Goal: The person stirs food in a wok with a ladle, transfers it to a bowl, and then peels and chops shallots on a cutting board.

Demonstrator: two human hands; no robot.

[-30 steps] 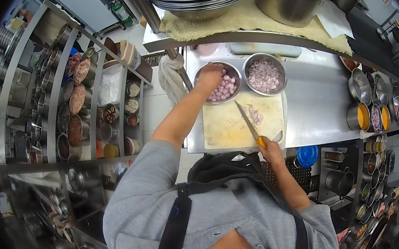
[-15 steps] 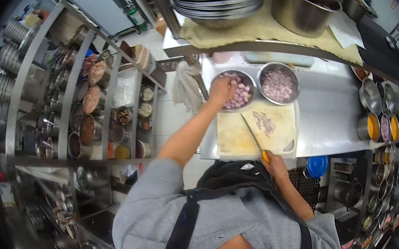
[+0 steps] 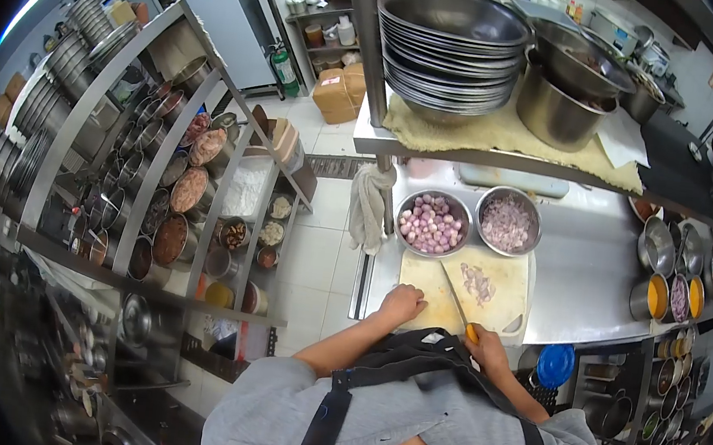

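My right hand (image 3: pixel 487 349) grips the yellow handle of a knife (image 3: pixel 457 298), whose blade lies over the white cutting board (image 3: pixel 429 274). Beside the blade is a small pile of chopped shallots (image 3: pixel 478 285). My left hand (image 3: pixel 403 303), fingers curled, is at the board's left front edge; whatever it may hold is too small to make out. Behind the board stand a steel bowl of whole peeled shallots (image 3: pixel 434 224) and, to its right, a steel bowl of chopped shallots (image 3: pixel 509 222).
A raised shelf (image 3: pixel 502 160) with stacked plates (image 3: pixel 452 59) and steel pots (image 3: pixel 564 105) overhangs the counter's back. A towel (image 3: pixel 369 206) hangs at the left. Food containers (image 3: pixel 657 298) stand at the right. A rack (image 3: pixel 151 192) of filled pans is at far left.
My left hand has come out of the bowl of whole shallots and back to the board's near left edge. The view has tilted up. My right hand still holds the knife.
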